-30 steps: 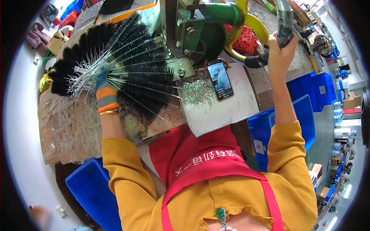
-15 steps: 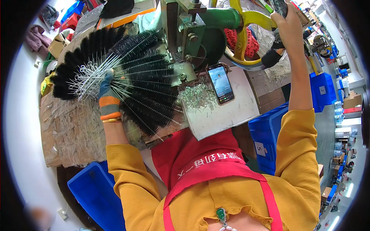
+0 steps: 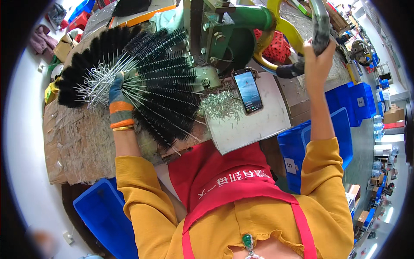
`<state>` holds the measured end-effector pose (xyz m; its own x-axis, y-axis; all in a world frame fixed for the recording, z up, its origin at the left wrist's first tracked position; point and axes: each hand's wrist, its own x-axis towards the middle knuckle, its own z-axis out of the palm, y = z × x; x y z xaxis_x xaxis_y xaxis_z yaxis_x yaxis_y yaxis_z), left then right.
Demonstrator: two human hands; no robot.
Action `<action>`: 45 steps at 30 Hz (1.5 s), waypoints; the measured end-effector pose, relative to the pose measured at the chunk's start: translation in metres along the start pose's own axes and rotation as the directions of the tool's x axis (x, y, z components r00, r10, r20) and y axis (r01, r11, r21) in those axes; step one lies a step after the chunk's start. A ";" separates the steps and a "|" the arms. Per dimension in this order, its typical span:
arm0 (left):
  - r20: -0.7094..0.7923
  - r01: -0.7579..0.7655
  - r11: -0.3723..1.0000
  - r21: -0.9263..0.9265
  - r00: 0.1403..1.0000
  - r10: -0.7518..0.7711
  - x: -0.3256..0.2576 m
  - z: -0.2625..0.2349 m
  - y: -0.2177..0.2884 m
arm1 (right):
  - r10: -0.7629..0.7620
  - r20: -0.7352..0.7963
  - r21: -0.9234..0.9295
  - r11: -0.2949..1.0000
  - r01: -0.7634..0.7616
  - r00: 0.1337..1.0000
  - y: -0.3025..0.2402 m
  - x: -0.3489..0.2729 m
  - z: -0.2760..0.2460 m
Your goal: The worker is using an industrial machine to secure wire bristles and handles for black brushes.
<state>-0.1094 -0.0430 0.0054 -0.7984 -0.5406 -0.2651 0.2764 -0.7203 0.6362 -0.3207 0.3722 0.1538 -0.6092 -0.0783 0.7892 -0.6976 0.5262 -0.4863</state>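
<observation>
A fan of black-bristled wire brushes (image 3: 168, 82) spreads over the left of the bench, with looped ends on their bare twisted-wire stems. My left hand (image 3: 116, 93), in a blue, orange and grey glove, is closed round those stems. The brushes' far ends reach toward the metal block (image 3: 206, 77) at the base of a green hand press (image 3: 248, 19). At upper right my bare right hand (image 3: 319, 60) grips the dark, wrapped rim of the press's yellow handwheel (image 3: 282, 28). The tips in the press are too small to make out.
Cut wire bits (image 3: 221, 105) lie heaped on a white board (image 3: 258, 127) beside a lit phone (image 3: 248, 91). Blue bins (image 3: 295, 151) stand right of my lap, and another blue bin (image 3: 105, 216) is at lower left. Red dotted cloth (image 3: 276, 48) shows behind the wheel.
The handwheel has turned, and my right hand has come down and nearer with its rim. My left hand and the brushes have shifted only slightly.
</observation>
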 end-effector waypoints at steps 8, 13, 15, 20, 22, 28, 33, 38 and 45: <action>-0.002 -0.035 0.988 0.152 0.999 0.036 0.001 0.017 0.000 | -0.109 0.235 -0.323 0.929 0.184 0.966 -0.052 0.106 0.005; 0.007 0.014 0.999 0.039 1.000 -0.014 0.003 0.020 -0.001 | 0.131 0.344 -0.460 0.887 0.045 0.930 -0.061 0.143 0.011; -0.020 -0.015 0.995 0.099 1.000 0.018 0.004 0.021 -0.001 | -0.064 0.487 -0.430 0.850 0.303 0.871 -0.055 0.156 0.019; -0.049 -0.005 0.992 0.124 0.999 0.011 0.007 0.020 0.000 | -0.235 0.693 -0.359 0.708 0.609 0.681 -0.043 0.171 0.024; -0.030 0.001 0.989 0.148 1.000 0.003 0.007 0.019 0.001 | 0.030 0.496 -0.404 0.893 0.200 0.868 -0.049 0.160 0.016; 0.000 0.012 0.991 0.133 1.000 -0.012 0.007 0.021 0.001 | 0.101 -0.005 -0.198 0.975 -0.101 0.995 -0.059 0.037 0.000; 0.079 0.030 0.974 0.223 0.996 -0.049 -0.001 0.021 0.005 | 0.145 -0.072 0.212 0.969 -0.127 0.987 -0.007 -0.045 0.020; 0.052 -0.096 0.908 0.408 0.995 0.082 -0.006 0.010 0.004 | -0.018 -0.008 0.048 0.999 0.018 1.000 0.002 -0.007 0.002; -0.096 -0.148 0.986 0.077 0.983 0.155 -0.002 -0.017 -0.002 | -0.080 0.134 -0.239 0.965 0.110 0.988 -0.032 0.055 -0.007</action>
<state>-0.0990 -0.0480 -0.0073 -0.6910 -0.6848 -0.2314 0.3495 -0.5968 0.7223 -0.3290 0.3569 0.2154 -0.5964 -0.2325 0.7682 -0.6499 0.7016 -0.2922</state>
